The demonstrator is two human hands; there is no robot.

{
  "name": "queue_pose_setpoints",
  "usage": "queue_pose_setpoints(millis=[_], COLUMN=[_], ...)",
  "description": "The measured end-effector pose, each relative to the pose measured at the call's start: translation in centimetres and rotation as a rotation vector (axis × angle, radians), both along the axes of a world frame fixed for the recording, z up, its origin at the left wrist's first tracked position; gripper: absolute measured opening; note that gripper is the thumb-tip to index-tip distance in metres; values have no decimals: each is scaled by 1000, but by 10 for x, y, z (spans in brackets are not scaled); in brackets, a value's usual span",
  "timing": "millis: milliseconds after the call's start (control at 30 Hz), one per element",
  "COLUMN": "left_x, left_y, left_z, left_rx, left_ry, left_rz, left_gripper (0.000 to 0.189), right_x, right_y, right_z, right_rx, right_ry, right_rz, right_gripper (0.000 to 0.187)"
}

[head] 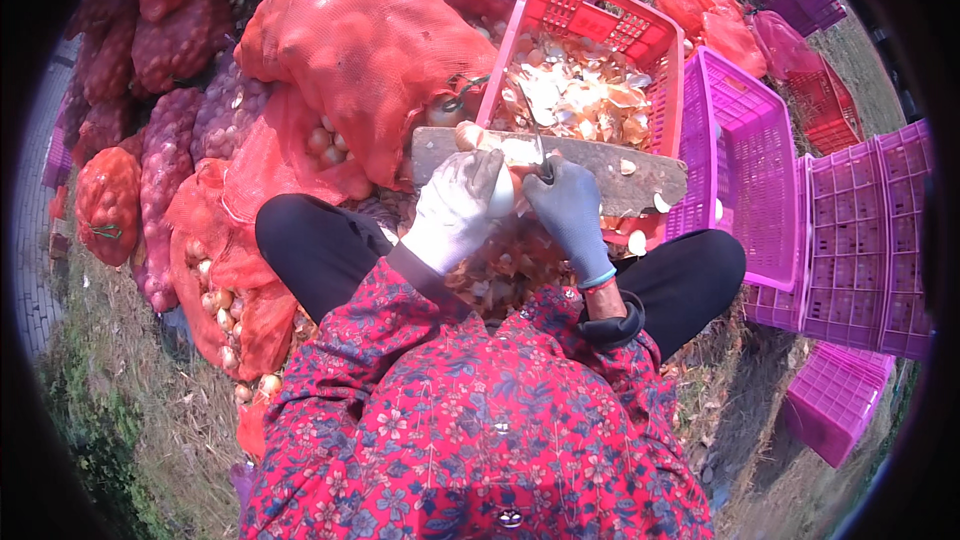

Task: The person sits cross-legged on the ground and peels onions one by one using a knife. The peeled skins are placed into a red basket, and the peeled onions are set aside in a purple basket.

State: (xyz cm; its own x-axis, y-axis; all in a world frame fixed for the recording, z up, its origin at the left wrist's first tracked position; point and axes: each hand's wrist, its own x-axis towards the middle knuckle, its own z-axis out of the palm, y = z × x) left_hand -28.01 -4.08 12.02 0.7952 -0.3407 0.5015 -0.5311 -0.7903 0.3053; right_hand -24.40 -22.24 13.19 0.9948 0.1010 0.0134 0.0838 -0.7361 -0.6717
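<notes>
My left hand, in a white work glove, grips a pale, partly peeled onion at the near edge of a worn wooden board. In a grey-blue glove, my right hand is closed around the handle of a knife. Its thin blade points away from me, over the board. Just beyond my left fingers sits a brownish onion, with white onion pieces beside it. The board rests across the near part of a red plastic crate holding onion skins.
Full red mesh sacks of onions crowd the left and far side. At right stand a magenta plastic crate and stacked purple crates. Loose onions spill from a sack at left. More skins lie between my knees.
</notes>
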Motion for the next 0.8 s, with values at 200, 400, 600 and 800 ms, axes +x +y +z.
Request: queue_pose_setpoints(millis=[200,400,600,800], left_x=[-14,-21,-13,-22], left_y=[26,36,34,39], left_z=[-11,15,24,7], left_rx=[-227,-229,-254,-214], left_ry=[72,179,318,271], left_rz=[78,176,140,155], left_gripper=[99,101,97,96], right_x=[28,26,50,-4], right_y=[-8,6,-8,-20], right_z=[-35,-24,-17,20], right_rx=[-226,-166,-308,-163], right_ry=[67,71,96,-77], right_rz=[-105,-19,-106,56], right_gripper=[32,33,37,37])
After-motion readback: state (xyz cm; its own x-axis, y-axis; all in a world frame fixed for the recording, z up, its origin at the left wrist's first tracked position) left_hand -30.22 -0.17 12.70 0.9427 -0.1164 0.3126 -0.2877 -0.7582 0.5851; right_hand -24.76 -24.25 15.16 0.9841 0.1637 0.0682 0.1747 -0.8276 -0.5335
